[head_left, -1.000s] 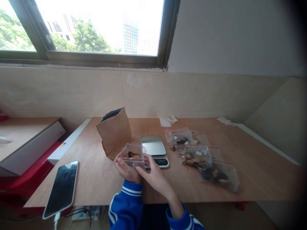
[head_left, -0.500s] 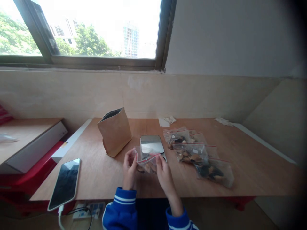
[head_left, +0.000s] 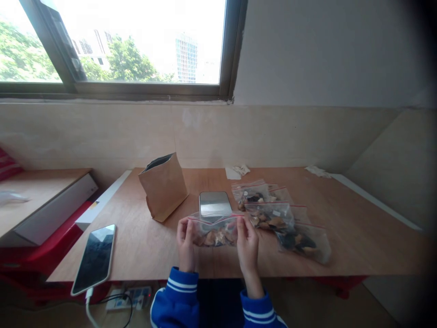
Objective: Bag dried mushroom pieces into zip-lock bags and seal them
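Note:
A small clear zip bag with a red strip along its top and brown dried pieces inside is held up in front of me. My left hand pinches its left top corner. My right hand pinches the right top corner, so the top edge is stretched between them. Just behind the bag lies a small digital scale with a shiny plate. A brown paper bag stands open to the left of the scale.
Three filled zip bags lie in a row right of the scale on the wooden table. A phone on a cable lies at the front left corner. Crumpled paper sits near the wall. A lower wooden bench stands to the left.
The bag was cupped open-mouthed in my left hand with the right beside it. Both hands have since turned it upright and drawn apart along its red top strip.

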Demonstrator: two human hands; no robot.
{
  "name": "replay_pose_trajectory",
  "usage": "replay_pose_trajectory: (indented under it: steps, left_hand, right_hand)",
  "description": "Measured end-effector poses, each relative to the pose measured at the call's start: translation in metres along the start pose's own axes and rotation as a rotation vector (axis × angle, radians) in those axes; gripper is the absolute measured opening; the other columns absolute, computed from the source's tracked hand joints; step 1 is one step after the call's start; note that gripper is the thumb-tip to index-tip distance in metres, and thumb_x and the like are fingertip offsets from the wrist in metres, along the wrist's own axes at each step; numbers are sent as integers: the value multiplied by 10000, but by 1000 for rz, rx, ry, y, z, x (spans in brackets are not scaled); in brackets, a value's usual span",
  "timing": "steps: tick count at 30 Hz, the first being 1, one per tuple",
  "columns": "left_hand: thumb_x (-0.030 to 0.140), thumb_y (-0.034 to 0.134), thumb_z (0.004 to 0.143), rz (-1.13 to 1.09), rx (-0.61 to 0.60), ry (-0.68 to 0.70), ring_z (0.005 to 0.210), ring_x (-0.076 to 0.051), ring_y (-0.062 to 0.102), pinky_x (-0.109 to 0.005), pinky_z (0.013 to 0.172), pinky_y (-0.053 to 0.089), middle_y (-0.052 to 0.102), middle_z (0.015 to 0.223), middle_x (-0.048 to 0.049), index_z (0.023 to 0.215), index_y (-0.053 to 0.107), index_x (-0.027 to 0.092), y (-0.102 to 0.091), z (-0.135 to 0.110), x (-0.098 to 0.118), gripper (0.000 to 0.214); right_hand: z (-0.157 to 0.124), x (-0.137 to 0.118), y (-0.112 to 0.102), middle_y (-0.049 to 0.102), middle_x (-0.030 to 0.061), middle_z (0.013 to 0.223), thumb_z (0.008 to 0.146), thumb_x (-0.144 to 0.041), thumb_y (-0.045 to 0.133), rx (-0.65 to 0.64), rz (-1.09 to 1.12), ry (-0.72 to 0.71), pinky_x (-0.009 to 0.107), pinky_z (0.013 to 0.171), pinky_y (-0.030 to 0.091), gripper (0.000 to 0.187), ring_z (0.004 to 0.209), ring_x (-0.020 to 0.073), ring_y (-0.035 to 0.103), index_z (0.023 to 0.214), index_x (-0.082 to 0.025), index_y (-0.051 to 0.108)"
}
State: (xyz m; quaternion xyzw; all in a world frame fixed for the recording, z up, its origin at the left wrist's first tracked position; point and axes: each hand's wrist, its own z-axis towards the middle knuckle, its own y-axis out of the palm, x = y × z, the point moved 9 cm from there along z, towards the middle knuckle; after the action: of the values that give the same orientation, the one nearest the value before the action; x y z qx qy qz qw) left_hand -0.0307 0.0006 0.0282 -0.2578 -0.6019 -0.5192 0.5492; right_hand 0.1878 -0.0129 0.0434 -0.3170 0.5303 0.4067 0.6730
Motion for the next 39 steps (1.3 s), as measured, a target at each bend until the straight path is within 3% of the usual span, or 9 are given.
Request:
replay_pose_trajectory:
  steps: [6, 11, 16, 18, 24, 32, 39]
  left_hand:
    - [423, 612, 790, 155, 28, 22, 654, -113, 541, -229, 659, 446, 595, 708, 12, 870, 630, 157, -10, 4, -7, 279]
    - [468, 612, 775, 148, -3, -42, 634, -115, 544, -217, 592, 437, 612, 735, 0, 866, 631, 156, -13, 6, -22, 325]
    - [502, 623, 751, 172, -8, -78, 627, -114, 542, -207, 594, 430, 623, 700, -1, 870, 667, 149, -22, 8, -34, 375]
    - [509, 622, 747, 171, -10, -77, 670, -128, 570, -217, 632, 445, 650, 741, -13, 883, 678, 151, -24, 9, -36, 387]
    - [482, 633, 743, 211, -41, -60, 784, -168, 614, -257, 709, 475, 679, 824, -42, 884, 673, 151, -27, 10, -30, 363]
    - [448, 563, 814, 441, -68, 72, 830, -188, 618, -268, 736, 468, 669, 854, -46, 874, 646, 180, -31, 9, -9, 287]
    - [458, 550, 821, 383, -49, 22, 816, -178, 611, -272, 745, 471, 658, 827, -37, 872, 631, 171, -28, 7, -13, 303]
  right_hand:
    - [5, 19, -8, 688, 71, 758, 837, -605, 452, -16, 18, 53, 288, 621, 450, 482, 622, 182, 570, 828, -162, 642]
    - [8, 37, -2, 686, 61, 748, 823, -642, 446, -167, 68, 108, 279, 612, 448, 500, 637, 186, 578, 768, -183, 638]
    - [10, 41, -1, 708, 65, 858, 837, -610, 456, -262, 88, 73, 293, 647, 466, 492, 677, 192, 607, 1038, -198, 637]
    - [11, 42, -2, 712, 79, 896, 852, -585, 451, -271, 51, 47, 301, 669, 470, 487, 725, 207, 621, 1065, -191, 641]
    - [12, 47, -5, 716, 93, 848, 866, -542, 456, -259, -60, -8, 320, 698, 483, 449, 745, 229, 638, 985, -169, 676]
    - [11, 48, -10, 715, 93, 854, 866, -508, 473, -165, -98, -62, 324, 743, 497, 379, 801, 233, 661, 902, -177, 655]
    - [11, 44, -7, 708, 89, 850, 881, -498, 450, -211, -53, -25, 317, 730, 503, 381, 798, 223, 653, 901, -175, 651]
